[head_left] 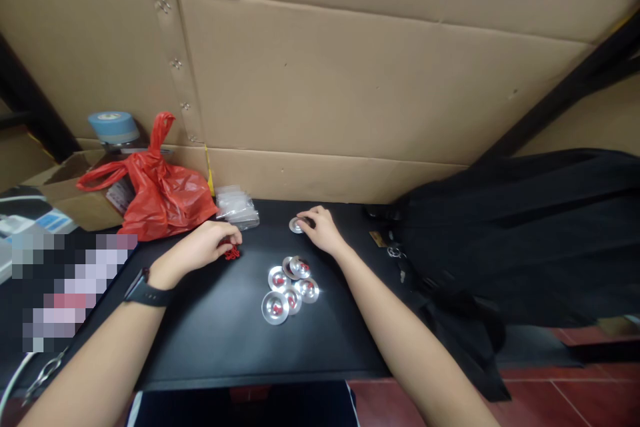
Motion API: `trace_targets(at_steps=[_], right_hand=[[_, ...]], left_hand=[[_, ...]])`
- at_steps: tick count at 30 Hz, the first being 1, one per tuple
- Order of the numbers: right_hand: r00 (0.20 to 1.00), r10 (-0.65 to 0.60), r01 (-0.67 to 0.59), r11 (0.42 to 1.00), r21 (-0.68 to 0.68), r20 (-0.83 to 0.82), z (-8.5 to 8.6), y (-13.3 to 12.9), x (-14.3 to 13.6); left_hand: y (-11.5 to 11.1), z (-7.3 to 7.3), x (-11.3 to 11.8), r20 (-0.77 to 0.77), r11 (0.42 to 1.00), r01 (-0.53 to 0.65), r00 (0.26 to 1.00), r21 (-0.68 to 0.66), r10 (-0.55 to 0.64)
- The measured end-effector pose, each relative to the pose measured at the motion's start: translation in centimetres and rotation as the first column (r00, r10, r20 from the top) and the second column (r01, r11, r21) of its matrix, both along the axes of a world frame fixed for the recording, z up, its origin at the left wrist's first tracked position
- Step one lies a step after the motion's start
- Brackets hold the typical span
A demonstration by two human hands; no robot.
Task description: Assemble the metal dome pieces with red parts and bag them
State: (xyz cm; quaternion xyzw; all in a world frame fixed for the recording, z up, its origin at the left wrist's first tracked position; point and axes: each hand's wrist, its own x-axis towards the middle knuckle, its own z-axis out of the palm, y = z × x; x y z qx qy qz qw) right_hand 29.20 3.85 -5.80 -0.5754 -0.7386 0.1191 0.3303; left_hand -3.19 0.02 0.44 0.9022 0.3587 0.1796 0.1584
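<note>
While a small red knotted cord [232, 253] is pinched in the curled fingers of the left hand [207, 247], a round shiny metal disc [296, 225], beyond the pile of shiny discs [289, 287], is pressed flat under the right hand [320, 228] and is best kept steady.

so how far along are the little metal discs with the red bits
Five silver discs with red centres lie clustered mid-table, apparently finished. In hand: the left hand holds a red knotted cord, and the right hand rests its fingers on a plain silver disc with no red showing. What is left cannot be counted; the clear packets by the red bag are too blurred to read.
</note>
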Motion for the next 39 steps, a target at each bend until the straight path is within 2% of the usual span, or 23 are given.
trace_targets(at_steps=[2,4,5,7,8,10,13,16,19,21,25,29,31,33,35,36,37,39], right_hand=[[0.997,0.016,-0.02,0.998,0.055,0.071,1.3,-0.9,-0.1],[0.988,0.138,-0.14,0.99,0.02,0.075,2.9,-2.3,-0.1],[0.961,0.269,-0.264,0.962,-0.071,0.065,3.7,-3.0,0.0],[0.885,0.466,-0.44,0.842,-0.311,0.009,4.9,-4.5,0.0],[0.857,0.514,-0.48,0.784,-0.394,-0.022,5.3,-5.1,0.0],[0.84,0.541,-0.493,0.733,-0.469,-0.036,5.8,-6.0,-0.2],[0.859,0.511,-0.478,0.771,-0.421,-0.038,5.9,-6.3,-0.7],[0.858,0.453,-0.509,0.812,-0.286,-0.243,5.6,-6.3,-1.8],[0.76,0.412,-0.546,0.825,-0.148,-0.503,4.9,-6.6,-3.5],[0.693,0.394,-0.556,0.825,-0.099,-0.604,4.3,-6.8,-4.7],[0.604,0.348,-0.549,0.834,-0.058,-0.717,3.5,-7.4,-6.4],[0.545,0.352,-0.571,0.821,-0.03,-0.761,3.4,-7.6,-7.0],[0.584,0.36,-0.544,0.839,-0.021,-0.727,3.5,-7.2,-6.6],[0.722,0.341,-0.433,0.901,-0.008,-0.602,3.6,-6.4,-5.5],[0.898,0.244,-0.253,0.967,0.024,-0.366,3.5,-5.1,-3.8],[0.953,0.184,-0.177,0.983,0.049,-0.242,3.3,-4.3,-2.9],[0.983,0.125,-0.117,0.991,0.065,-0.137,3.0,-3.6,-2.0],[0.996,0.087,-0.088,0.996,0.029,0.024,2.2,-2.2,-0.4]], left_hand=[[0.0,0.1,0.1,-0.001,0.999,-0.017,1.0,0.042,0.017],[-0.1,0.0,0.1,0.012,0.995,-0.045,0.999,0.084,0.044],[-0.1,0.0,0.2,0.021,0.994,-0.055,0.998,0.099,0.053],[-0.3,-0.1,0.6,0.029,0.992,-0.056,0.998,0.11,0.053],[-0.4,-0.2,0.8,0.028,0.993,-0.048,0.999,0.108,0.045],[-0.8,-0.4,1.5,0.023,0.996,-0.02,1.0,0.091,0.018],[-1.7,-0.8,3.0,0.05,0.998,0.009,0.999,0.063,-0.012],[-2.9,-1.1,4.7,0.133,0.999,0.008,0.991,0.041,-0.013],[-3.8,-1.4,6.0,0.23,0.999,-0.024,0.973,0.038,0.015],[-4.0,-1.7,6.4,0.297,0.995,-0.085,0.953,0.055,0.065],[-4.0,-1.9,6.6,0.364,0.984,-0.171,0.921,0.058,0.138],[-3.7,-1.5,6.4,0.368,0.985,-0.162,0.92,0.054,0.131],[-3.2,-1.2,5.7,0.337,0.985,-0.158,0.933,0.072,0.125],[-2.3,-0.8,4.3,0.256,0.977,-0.186,0.954,0.101,0.155],[-1.3,-0.4,2.4,0.134,0.97,-0.215,0.971,0.117,0.199],[-0.8,-0.3,1.5,0.079,0.969,-0.221,0.974,0.11,0.213],[-0.4,-0.1,0.6,0.029,0.973,-0.212,0.977,0.086,0.21],[0.1,0.2,-0.5,-0.024,0.982,-0.182,0.983,0.045,0.184]])
